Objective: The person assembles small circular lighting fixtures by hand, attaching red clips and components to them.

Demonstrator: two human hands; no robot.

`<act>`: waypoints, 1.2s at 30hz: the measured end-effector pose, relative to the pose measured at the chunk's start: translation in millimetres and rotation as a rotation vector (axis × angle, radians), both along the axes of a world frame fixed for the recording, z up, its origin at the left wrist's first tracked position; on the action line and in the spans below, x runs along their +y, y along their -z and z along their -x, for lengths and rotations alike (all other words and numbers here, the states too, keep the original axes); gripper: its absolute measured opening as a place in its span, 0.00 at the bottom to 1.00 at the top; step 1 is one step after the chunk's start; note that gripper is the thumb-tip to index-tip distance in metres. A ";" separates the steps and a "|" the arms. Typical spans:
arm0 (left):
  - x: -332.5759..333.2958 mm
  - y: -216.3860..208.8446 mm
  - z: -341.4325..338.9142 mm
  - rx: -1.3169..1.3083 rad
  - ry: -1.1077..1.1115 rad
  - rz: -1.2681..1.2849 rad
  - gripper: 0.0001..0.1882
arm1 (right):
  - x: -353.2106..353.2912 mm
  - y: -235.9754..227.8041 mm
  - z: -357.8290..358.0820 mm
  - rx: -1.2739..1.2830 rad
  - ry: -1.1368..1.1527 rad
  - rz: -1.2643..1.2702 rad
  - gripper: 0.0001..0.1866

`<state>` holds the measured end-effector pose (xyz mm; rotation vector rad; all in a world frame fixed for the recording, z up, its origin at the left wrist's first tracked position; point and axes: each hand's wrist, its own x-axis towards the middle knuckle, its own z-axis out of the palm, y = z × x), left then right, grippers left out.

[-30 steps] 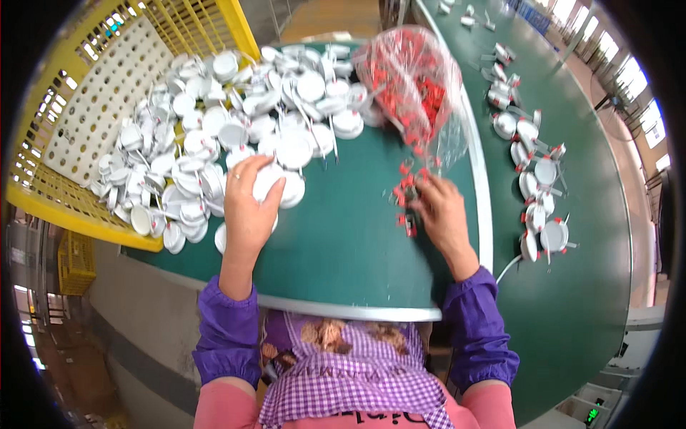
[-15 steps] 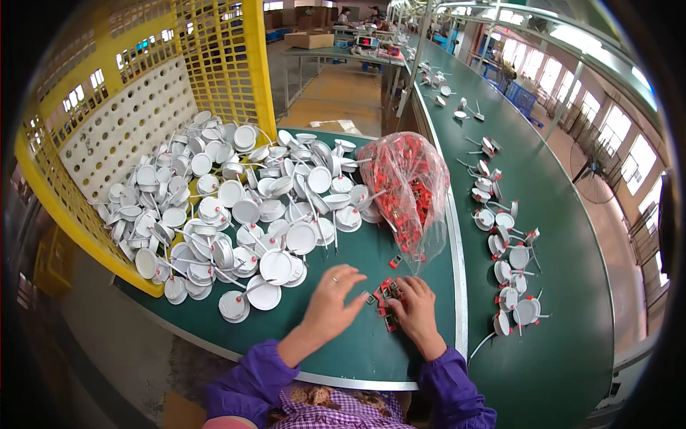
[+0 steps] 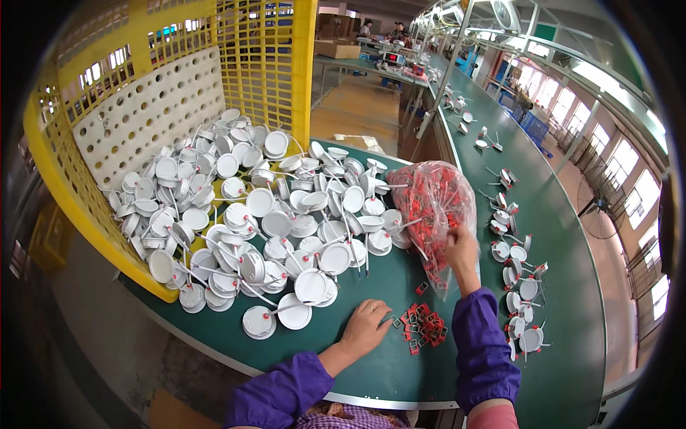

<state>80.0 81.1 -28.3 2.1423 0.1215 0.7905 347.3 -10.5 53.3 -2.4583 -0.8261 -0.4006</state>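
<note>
My right hand [image 3: 461, 250] is at the clear plastic bag [image 3: 427, 193] of small red parts, its fingers closed on the bag's near right side. My left hand [image 3: 366, 330] rests on the green table, fingers loosely apart, the tips beside a small clip-like piece. Just right of it lies a loose pile of small red parts with metal frames [image 3: 424, 326]. One more red part [image 3: 421, 287] sits apart, near the bag's narrow end. Left of the bag, many round white discs with white cables [image 3: 311, 286] are heaped on the table.
A yellow plastic crate [image 3: 311, 79] lies tipped at left, discs spilling from it. Along the right runs a green conveyor belt [image 3: 564, 307] carrying a line of white discs [image 3: 529, 289] with red parts. A metal edge [image 3: 379, 402] borders the table near me. People sit far back.
My right hand has gone from the red parts up to the bag and closed on it. My left hand has lowered onto the table beside the pile. The view has shifted.
</note>
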 end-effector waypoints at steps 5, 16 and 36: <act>-0.7 -7.5 -8.8 0.007 0.039 -0.029 0.12 | -9.6 19.6 -42.8 0.141 0.039 -0.470 0.08; 1.0 -8.9 -6.6 0.105 0.026 -0.050 0.12 | 28.3 24.4 -22.7 -0.042 -0.107 -0.025 0.24; -0.1 -17.1 -10.5 0.154 0.045 -0.054 0.13 | 10.2 42.7 -47.8 -0.027 -0.158 -0.078 0.30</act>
